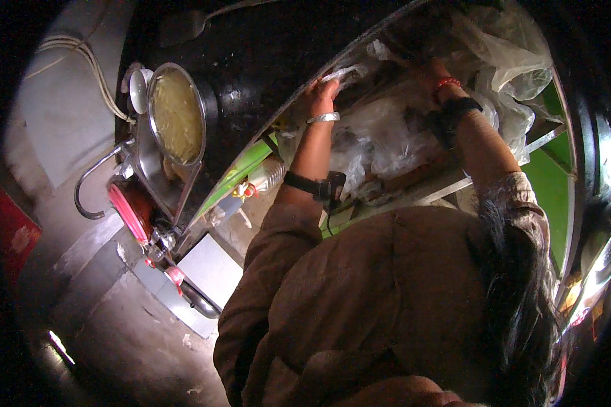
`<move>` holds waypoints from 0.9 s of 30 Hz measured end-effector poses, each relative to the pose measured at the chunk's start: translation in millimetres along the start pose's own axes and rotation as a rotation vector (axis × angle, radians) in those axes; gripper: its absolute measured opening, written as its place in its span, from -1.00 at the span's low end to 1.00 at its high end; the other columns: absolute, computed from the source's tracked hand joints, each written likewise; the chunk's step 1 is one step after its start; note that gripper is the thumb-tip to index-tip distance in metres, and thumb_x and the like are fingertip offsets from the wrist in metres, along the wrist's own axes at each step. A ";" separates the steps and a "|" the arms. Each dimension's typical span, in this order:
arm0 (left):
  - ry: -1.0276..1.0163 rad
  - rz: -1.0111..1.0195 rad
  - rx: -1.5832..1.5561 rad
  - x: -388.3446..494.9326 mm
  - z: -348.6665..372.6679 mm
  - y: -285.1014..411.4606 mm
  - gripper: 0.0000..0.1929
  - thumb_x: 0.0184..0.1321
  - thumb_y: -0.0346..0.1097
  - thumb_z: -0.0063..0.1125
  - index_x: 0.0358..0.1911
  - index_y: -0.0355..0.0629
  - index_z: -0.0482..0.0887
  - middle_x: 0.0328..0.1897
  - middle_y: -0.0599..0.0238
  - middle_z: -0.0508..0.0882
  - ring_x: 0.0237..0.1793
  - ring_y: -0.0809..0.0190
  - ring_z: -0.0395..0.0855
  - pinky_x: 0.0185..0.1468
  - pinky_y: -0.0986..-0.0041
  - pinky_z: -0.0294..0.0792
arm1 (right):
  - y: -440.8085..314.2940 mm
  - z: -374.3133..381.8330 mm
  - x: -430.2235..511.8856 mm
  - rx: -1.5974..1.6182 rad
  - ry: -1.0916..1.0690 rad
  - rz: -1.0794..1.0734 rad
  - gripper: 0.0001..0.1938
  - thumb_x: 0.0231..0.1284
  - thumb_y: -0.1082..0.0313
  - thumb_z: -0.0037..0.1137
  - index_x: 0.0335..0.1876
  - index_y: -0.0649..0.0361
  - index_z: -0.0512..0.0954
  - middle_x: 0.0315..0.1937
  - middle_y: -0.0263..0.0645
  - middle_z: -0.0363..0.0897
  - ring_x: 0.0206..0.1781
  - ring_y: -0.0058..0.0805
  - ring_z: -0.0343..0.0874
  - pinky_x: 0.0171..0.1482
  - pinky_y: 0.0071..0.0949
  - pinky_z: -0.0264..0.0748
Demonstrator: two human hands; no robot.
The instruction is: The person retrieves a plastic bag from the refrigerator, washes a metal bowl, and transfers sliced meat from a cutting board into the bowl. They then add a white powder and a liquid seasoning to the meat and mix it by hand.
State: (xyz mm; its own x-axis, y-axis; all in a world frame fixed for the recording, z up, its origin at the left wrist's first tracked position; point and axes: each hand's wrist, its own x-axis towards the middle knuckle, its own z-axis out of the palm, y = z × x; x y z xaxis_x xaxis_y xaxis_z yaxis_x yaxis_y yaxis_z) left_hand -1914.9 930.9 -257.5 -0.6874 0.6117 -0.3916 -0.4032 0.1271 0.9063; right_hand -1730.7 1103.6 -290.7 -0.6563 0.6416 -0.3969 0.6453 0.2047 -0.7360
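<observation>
My left hand [324,95], with a silver bangle at the wrist, is at the edge of the black countertop [254,76]. Its thumb and fingers pinch a crumpled piece of clear plastic bag [350,74]. Below and between my arms lies a heap of thin clear plastic bags [382,135] in an open green-sided cabinet space [547,198]. My right hand [434,75], a red bracelet at its wrist, reaches into the dark among the bags. Shadow hides its fingers, so I cannot tell what it grips. More bags [519,56] bulge to its right.
On the left, a metal bowl [201,147] of pale shreds in liquid stands over the sink [150,152], beside a white bowl [138,91] and a curved faucet [84,183]. A spatula [183,28] lies on the countertop. A pink basin [127,213] and a plastic bottle [267,175] are lower down.
</observation>
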 end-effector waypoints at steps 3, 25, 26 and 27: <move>0.019 -0.039 0.043 -0.9 -1.5 2.7 -0.68 -0.11 -0.43 0.08 -0.19 -0.23 0.43 -0.20 0.16 0.53 -0.16 0.13 0.50 -0.11 0.31 0.37 | -0.5 -0.8 2.9 0.041 0.037 -0.015 -0.48 0.04 -0.05 -0.10 0.07 0.12 0.33 0.02 -0.06 0.35 0.05 -0.13 0.33 0.03 -0.34 0.29; -0.521 0.450 1.212 92.6 68.0 -62.7 -0.28 -0.13 -0.33 0.17 0.18 -0.12 0.12 0.23 0.12 0.19 0.22 0.08 0.13 0.28 0.36 -0.04 | -24.6 -97.3 -112.3 0.118 0.045 0.040 -0.85 0.10 0.35 -0.12 -0.40 0.27 0.41 -0.50 -0.09 0.46 -0.53 -0.25 0.45 -0.56 -0.36 0.34; -0.582 0.496 1.294 96.0 69.5 -66.1 -0.25 -0.13 -0.33 0.17 0.20 -0.10 0.07 0.26 0.10 0.14 0.25 0.07 0.07 0.29 0.36 -0.07 | -22.5 -98.5 -115.0 0.268 0.014 0.193 -0.87 0.09 0.36 -0.12 -0.39 0.26 0.41 -0.49 -0.10 0.45 -0.51 -0.26 0.45 -0.55 -0.38 0.34; -0.607 0.557 1.283 101.5 71.2 -68.2 -0.27 -0.09 -0.31 0.14 0.21 -0.09 0.07 0.28 0.12 0.11 0.27 0.08 0.03 0.30 0.35 -0.09 | -19.9 -99.2 -116.5 0.417 -0.017 0.345 -0.88 0.08 0.37 -0.13 -0.37 0.25 0.41 -0.48 -0.12 0.45 -0.50 -0.27 0.45 -0.54 -0.40 0.33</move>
State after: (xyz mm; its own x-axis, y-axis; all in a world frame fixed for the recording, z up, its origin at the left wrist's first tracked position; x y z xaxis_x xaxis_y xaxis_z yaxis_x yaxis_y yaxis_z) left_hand -1914.2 1039.9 -347.7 -0.0971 0.9866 -0.1309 0.8151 0.1543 0.5584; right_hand -1628.3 1098.1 -175.4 -0.4420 0.6071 -0.6604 0.6166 -0.3290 -0.7152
